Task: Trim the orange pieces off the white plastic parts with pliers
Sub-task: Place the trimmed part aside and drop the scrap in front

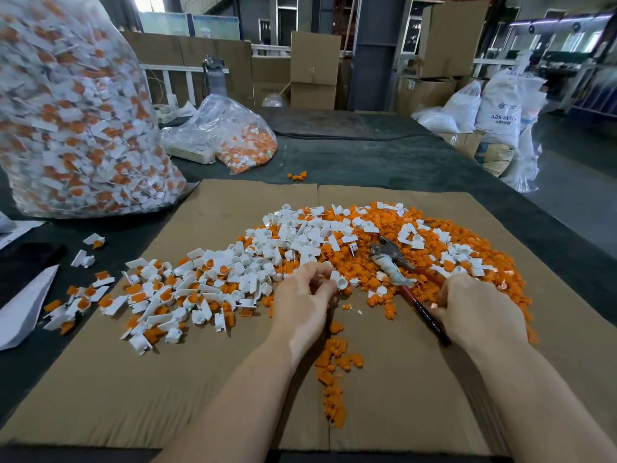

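Cardboard sheet [100, 396] near edge bare; parts pile [300, 242] centre.

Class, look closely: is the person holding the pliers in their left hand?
No: the right hand grips the pliers; the left hand pinches a white part.

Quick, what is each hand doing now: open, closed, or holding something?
Left hand: pinches a white plastic part in its fingertips.
Right hand: grips the handles of the pliers.

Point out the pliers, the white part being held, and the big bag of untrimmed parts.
pliers [389, 253]: head view, on the metal head.
white part [338, 280]: head view, on its cup end.
big bag [73, 121]: head view, on its clear side.
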`<act>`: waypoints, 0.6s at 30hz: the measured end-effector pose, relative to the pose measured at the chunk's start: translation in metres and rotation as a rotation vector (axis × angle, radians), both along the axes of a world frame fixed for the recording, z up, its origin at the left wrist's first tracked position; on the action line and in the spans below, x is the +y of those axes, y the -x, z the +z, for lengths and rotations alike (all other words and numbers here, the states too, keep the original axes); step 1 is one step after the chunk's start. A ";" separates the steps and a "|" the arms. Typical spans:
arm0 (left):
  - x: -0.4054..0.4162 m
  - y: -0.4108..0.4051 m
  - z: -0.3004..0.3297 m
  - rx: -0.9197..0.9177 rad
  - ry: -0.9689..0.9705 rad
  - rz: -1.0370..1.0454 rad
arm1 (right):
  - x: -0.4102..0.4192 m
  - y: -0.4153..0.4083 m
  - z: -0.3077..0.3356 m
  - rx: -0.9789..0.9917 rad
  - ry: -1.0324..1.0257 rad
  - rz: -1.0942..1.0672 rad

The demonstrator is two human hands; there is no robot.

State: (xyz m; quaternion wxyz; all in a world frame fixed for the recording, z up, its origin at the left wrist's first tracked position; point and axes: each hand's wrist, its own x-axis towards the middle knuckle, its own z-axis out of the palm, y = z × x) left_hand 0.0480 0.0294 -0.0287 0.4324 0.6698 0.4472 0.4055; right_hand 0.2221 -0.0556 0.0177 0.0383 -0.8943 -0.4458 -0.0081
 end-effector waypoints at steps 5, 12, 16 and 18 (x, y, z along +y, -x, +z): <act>0.000 0.000 0.000 0.011 -0.008 -0.001 | 0.005 0.002 0.001 0.046 -0.194 0.136; -0.001 0.001 0.002 0.022 -0.050 -0.018 | 0.021 0.034 -0.010 0.385 -0.591 0.365; -0.002 0.002 0.003 0.039 -0.055 -0.024 | 0.027 0.052 -0.025 0.541 -0.717 0.380; -0.002 0.002 0.003 0.044 -0.052 -0.029 | 0.029 0.055 -0.031 0.620 -0.764 0.363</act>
